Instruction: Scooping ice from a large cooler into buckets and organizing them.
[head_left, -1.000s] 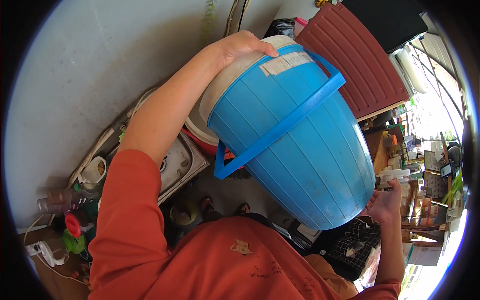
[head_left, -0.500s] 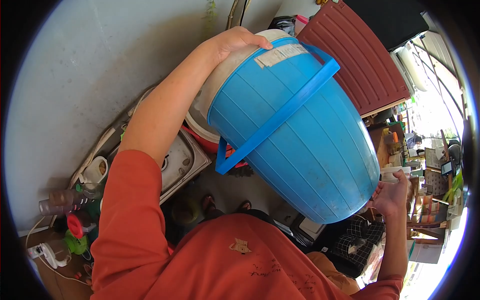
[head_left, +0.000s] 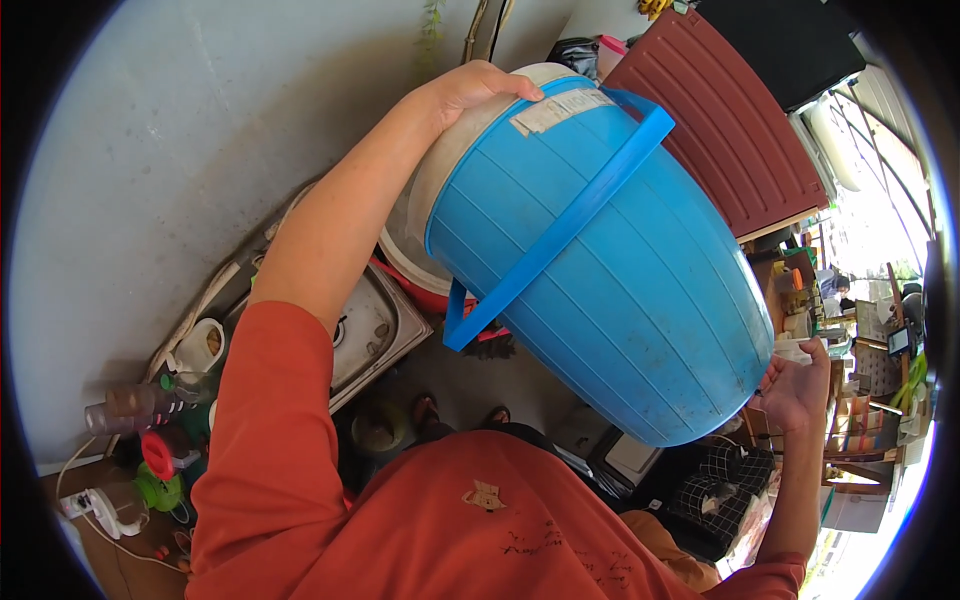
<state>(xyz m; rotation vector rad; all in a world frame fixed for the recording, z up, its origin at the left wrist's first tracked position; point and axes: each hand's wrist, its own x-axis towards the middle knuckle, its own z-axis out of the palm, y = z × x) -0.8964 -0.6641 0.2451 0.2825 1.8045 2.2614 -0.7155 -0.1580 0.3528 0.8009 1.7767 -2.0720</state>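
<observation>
A large blue plastic bucket [head_left: 610, 270] with a whitish rim or lid is held up in front of me, tilted on its side. Its rim end points to the upper left and its base to the lower right. A blue handle [head_left: 570, 225] crosses its side, and a worn pale label [head_left: 560, 112] is stuck near the rim. My left hand [head_left: 482, 88] grips the whitish rim, thumb lying over it. At the base, my right hand [head_left: 795, 388] supports the bottom edge; its fingers are partly hidden behind the bucket.
A metal sink [head_left: 375, 335] stands at left below the bucket, with a red tub [head_left: 405, 290] beside it. Bottles [head_left: 135, 403] and a blender-like appliance [head_left: 115, 510] are at lower left. A maroon ridged panel [head_left: 720, 120] rises behind the bucket. Cluttered shelves [head_left: 860, 400] stand at right.
The view has shifted slightly, so the bucket and surroundings sit a little further right. Both hands keep the same hold.
</observation>
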